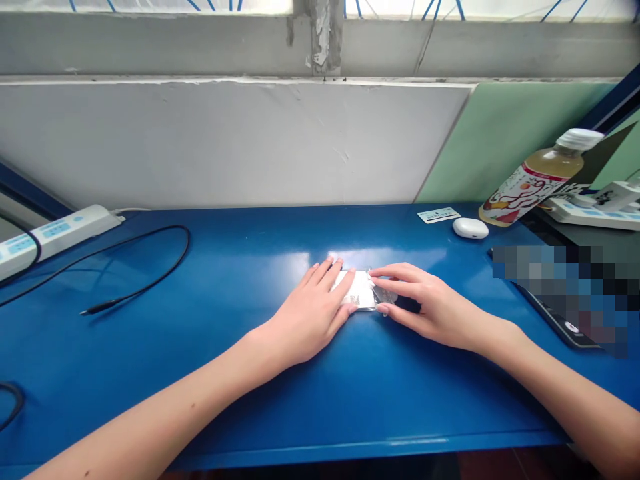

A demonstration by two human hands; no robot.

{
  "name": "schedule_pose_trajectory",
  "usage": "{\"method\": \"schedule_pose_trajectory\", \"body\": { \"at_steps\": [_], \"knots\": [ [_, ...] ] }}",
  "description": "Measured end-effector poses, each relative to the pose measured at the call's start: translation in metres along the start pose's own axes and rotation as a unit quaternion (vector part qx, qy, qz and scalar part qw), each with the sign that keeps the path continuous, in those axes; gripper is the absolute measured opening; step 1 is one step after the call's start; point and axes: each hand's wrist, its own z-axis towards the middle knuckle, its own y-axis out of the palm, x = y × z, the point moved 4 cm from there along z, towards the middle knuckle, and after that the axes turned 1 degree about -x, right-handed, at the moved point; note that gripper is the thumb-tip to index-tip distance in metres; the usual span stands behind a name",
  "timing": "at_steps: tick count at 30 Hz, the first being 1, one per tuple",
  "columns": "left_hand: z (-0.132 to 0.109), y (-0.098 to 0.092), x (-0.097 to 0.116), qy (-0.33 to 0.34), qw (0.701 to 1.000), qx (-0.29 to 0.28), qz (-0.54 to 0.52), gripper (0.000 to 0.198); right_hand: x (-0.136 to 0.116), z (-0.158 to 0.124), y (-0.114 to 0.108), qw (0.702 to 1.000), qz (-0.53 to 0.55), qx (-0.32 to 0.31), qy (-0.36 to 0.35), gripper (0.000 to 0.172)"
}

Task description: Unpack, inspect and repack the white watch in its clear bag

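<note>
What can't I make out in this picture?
In the head view:
White packet: its left part, hidden under the left hand.
Small card: its print, too small to read.
Black flat object: much of its top, covered by pixelation.
Black cable: far end, cut off by the left edge.

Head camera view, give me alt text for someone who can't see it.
A person's left hand lies flat on a small white packet on a blue table, with the right hand at its right end. Toward the right are a card, rounded white case and drink bottle; at left, a power strip and black cable.
</note>
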Motion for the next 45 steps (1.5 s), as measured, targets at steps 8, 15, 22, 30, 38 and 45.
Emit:
{"method": "schedule_pose_trajectory", "body": {
  "at_steps": [8,15,22,30,38,45],
  "knots": [
    [-0.001,0.002,-0.003,0.000,0.999,0.013,-0.031,0.051,-0.010,0.000,0.001,0.998,-0.054,0.004,-0.021,0.036],
    [0.000,0.001,-0.002,-0.002,1.000,0.014,-0.028,0.052,-0.023,0.001,0.006,0.984,-0.168,0.035,-0.048,0.034],
    [0.000,0.000,-0.002,-0.001,1.000,0.003,-0.020,0.052,-0.031,0.003,0.008,0.960,-0.261,0.029,-0.097,0.035],
    [0.001,0.005,-0.001,0.001,1.000,0.012,-0.003,0.057,-0.032,0.001,0.019,0.932,-0.344,-0.011,-0.115,0.039],
    [0.002,0.007,-0.001,-0.001,1.000,-0.006,0.010,0.058,-0.028,0.005,0.014,0.968,-0.231,-0.014,-0.101,0.035],
    [0.003,0.006,0.002,0.000,1.000,-0.008,0.014,0.058,-0.020,0.008,0.010,0.989,-0.109,-0.004,-0.100,0.029]
  ]
}}
